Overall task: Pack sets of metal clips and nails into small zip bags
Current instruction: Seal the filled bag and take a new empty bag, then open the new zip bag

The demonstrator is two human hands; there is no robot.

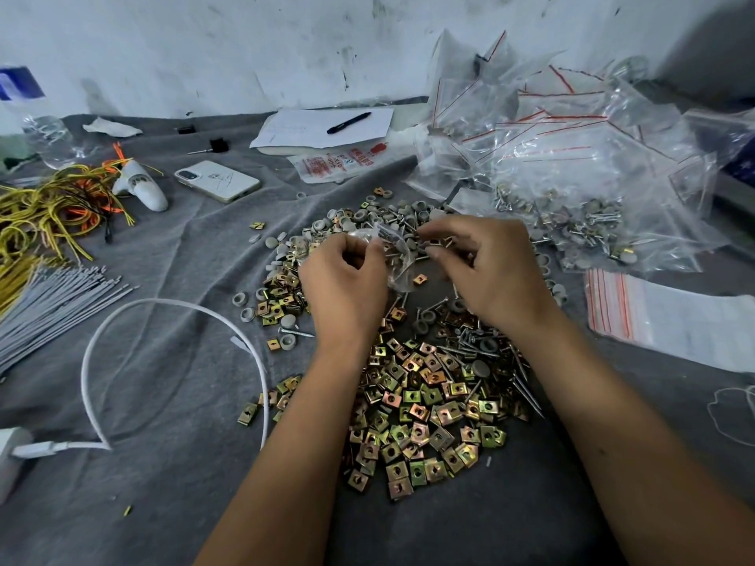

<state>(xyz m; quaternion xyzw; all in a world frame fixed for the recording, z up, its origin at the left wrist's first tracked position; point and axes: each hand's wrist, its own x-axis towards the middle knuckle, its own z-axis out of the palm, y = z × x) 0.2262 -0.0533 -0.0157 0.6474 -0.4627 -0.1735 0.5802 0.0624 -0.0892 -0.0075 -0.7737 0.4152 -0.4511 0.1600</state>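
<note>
Hands meet above the far edge of the clip pile (412, 406), and between them is a small zip bag (394, 255), clear and crumpled. The left hand (343, 279) pinches one side of the bag with curled fingers; the right hand (486, 267) pinches the other side, near the mouth. Both are closed on the plastic, and I judge that the set is being put in or the strip is about to be pressed. Some nails seem to be inside the bag, but the plastic is too wrinkled to count them.

Several risks follow from this. If the mouth is not held level, a clip or a nail can slide out and fall back into the pile below, where it is lost among the others and the set becomes short. A sharp nail point may also pierce the thin film if the fingers squeeze hard. The heap of filled bags (572, 165) lies beyond the pile to the right, and the empty bag stack (670, 316) just right of the pile, so a bad bag could go there unnoticed.
</note>
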